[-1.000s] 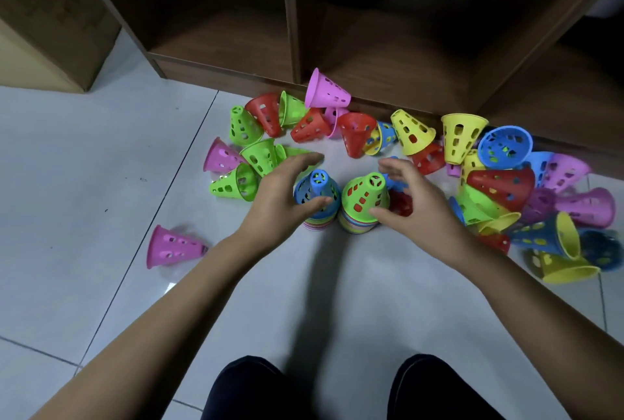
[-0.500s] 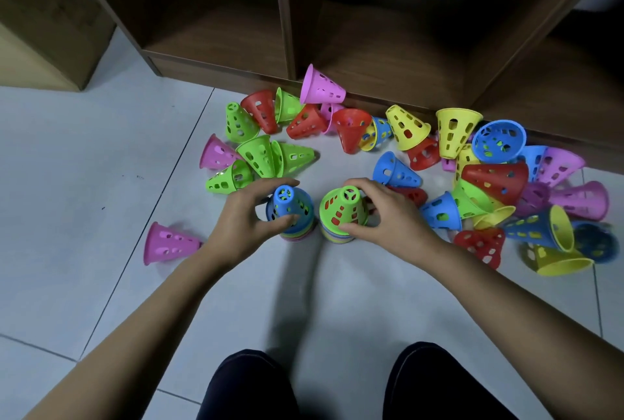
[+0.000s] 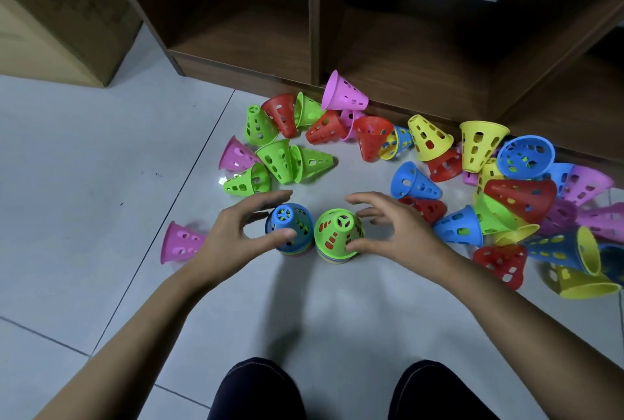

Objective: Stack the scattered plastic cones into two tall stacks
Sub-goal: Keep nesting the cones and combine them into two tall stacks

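Observation:
Two short stacks of perforated plastic cones stand side by side on the tiled floor: a blue-topped stack (image 3: 291,228) on the left and a green-topped stack (image 3: 337,234) on the right. My left hand (image 3: 233,237) cups the blue stack, its thumb touching the front and its fingers spread behind with a gap. In the same way my right hand (image 3: 395,230) curves round the green stack, thumb against its base and fingers lifted off. Loose cones in several colours lie scattered beyond, among them a green cluster (image 3: 280,163) and a lone pink cone (image 3: 179,244).
A dense pile of cones (image 3: 520,196) lies to the right, against a dark wooden shelf unit (image 3: 243,48). A cardboard box (image 3: 50,14) stands at the far left. My knees (image 3: 256,389) show at the bottom edge.
Both hands slid the two stacks toward me, away from the scattered cones. Their fingers have since loosened from a grip to a spread cupping.

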